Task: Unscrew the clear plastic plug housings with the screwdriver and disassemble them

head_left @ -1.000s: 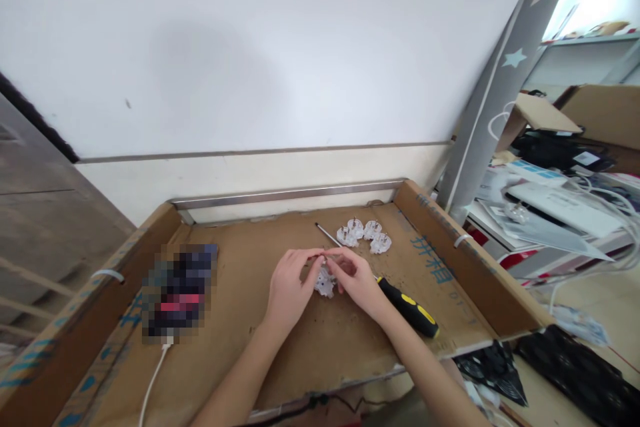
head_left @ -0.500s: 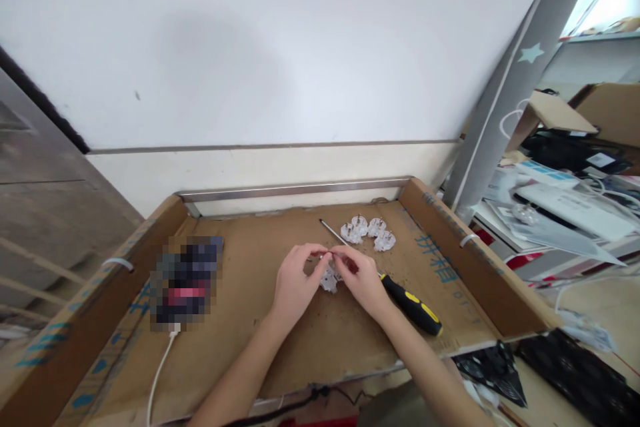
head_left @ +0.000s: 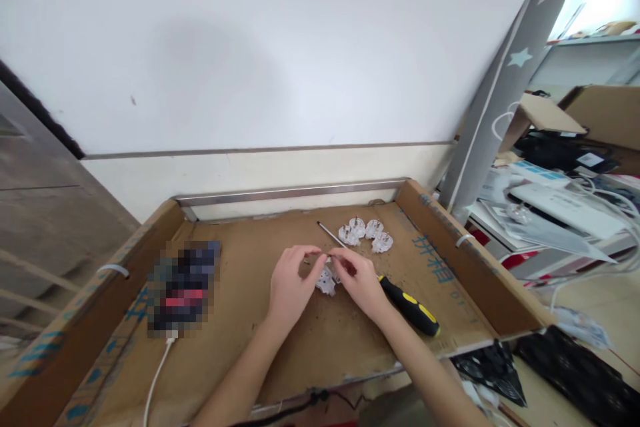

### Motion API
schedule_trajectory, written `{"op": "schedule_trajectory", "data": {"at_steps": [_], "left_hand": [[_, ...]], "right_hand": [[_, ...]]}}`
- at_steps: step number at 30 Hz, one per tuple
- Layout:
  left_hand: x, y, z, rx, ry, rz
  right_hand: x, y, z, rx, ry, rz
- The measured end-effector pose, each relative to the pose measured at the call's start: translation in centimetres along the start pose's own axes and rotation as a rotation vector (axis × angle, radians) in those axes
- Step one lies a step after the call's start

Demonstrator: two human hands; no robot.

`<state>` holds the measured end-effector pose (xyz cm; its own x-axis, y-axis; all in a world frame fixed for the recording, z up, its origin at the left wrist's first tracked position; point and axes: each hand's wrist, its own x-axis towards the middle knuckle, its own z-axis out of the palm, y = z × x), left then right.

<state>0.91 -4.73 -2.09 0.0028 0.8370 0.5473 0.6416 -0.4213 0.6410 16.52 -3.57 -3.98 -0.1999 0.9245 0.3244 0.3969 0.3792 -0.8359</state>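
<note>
My left hand (head_left: 296, 283) and my right hand (head_left: 359, 280) meet over the cardboard, thumbs and fingertips bent inward in a pinch. Whatever lies between the fingertips is too small to name. Just below them rests a clear plastic piece (head_left: 326, 281), partly hidden by my right hand. Several clear plastic pieces with metal pins (head_left: 353, 231) lie in a cluster behind my right hand. A black and yellow screwdriver (head_left: 413, 307) lies beside my right wrist, its shaft passing behind the hand with the tip pointing to the back left.
The cardboard tray (head_left: 240, 233) has raised walls at left and right. A blurred-out dark object (head_left: 185, 287) with a white cable (head_left: 159, 373) lies at its left. Beyond the right wall stand a grey post (head_left: 493, 100) and a cluttered shelf with papers and boxes.
The view has shifted slightly. My left fingertips have moved a little apart from my right ones, and more of the clear piece below shows.
</note>
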Motion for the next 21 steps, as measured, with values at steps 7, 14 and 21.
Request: {"op": "schedule_trajectory", "data": {"at_steps": [7,14,21], "left_hand": [[-0.04,0.15,-0.18,0.08,-0.07,0.045],[0.16,0.4,-0.2,0.135,-0.069,0.051],[-0.01,0.16,-0.15,0.085,-0.113,0.061]], "right_hand": [[-0.03,0.38,0.03,-0.044,0.011,-0.04],[-0.19,0.51,-0.04,-0.102,-0.012,-0.075],[-0.34,0.32,-0.12,-0.147,-0.014,-0.044]]}}
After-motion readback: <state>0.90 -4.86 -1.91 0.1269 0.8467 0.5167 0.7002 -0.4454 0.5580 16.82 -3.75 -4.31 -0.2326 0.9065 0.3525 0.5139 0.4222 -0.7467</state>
